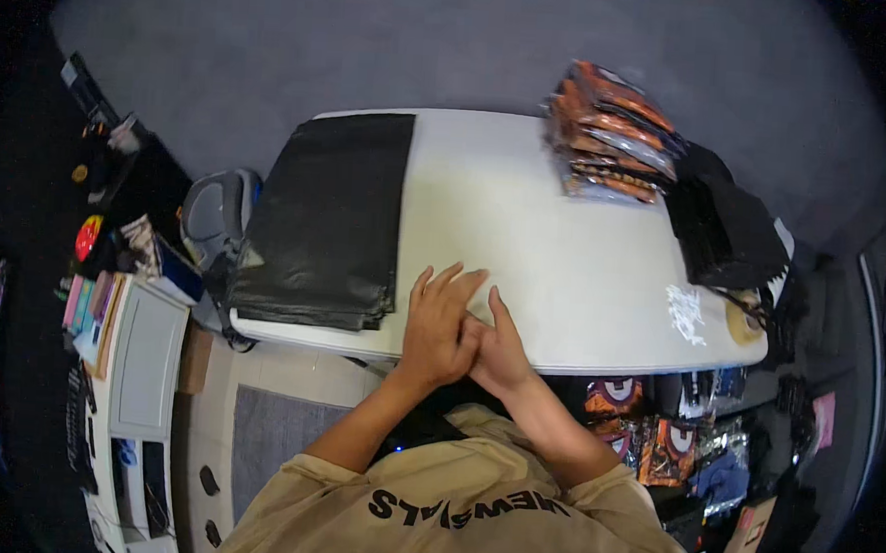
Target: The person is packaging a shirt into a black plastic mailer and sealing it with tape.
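Observation:
My left hand (441, 322) and my right hand (501, 354) touch each other just above the near edge of the white table (487, 194). The left hand's fingers are stretched out and apart, with nothing held in them. My right thumb points up and away, while the other right fingers are hidden behind the left hand. Nearest on the left lies a flat stack of black plastic bags (331, 206). Toward the far right stands a pile of orange-and-black items in clear plastic packets (616, 135).
A black folded stack (731, 232) lies at the table's right end, beside a tan roll (746, 324). Below the near right edge are more orange packets (668, 451) and a cardboard box (747, 535). A grey backpack (216, 220) and a white cabinet (145, 361) stand left.

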`<move>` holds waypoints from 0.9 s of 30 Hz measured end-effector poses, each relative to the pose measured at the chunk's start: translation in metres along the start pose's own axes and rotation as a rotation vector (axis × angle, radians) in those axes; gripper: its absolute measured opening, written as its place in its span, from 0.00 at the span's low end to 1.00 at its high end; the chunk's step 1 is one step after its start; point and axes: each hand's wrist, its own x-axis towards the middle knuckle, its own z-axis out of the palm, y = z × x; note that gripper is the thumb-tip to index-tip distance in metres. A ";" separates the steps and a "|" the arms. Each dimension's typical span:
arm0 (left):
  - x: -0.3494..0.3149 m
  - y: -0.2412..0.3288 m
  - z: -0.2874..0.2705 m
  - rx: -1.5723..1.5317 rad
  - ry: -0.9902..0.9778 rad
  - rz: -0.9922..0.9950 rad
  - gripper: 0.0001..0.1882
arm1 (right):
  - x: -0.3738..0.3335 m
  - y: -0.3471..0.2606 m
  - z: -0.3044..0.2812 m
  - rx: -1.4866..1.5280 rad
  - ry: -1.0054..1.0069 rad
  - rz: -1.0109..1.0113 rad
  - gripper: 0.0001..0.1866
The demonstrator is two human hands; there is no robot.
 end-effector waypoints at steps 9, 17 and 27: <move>-0.039 -0.088 -0.099 0.026 0.183 -0.321 0.08 | 0.082 -0.011 -0.009 -1.230 0.004 -0.232 0.13; -0.052 -0.111 -0.093 0.089 -0.001 -0.418 0.14 | 0.110 0.015 -0.038 -1.611 -0.133 -0.480 0.14; -0.055 -0.104 -0.096 0.124 -0.090 -0.356 0.22 | 0.097 0.015 -0.031 -1.623 -0.188 -0.472 0.15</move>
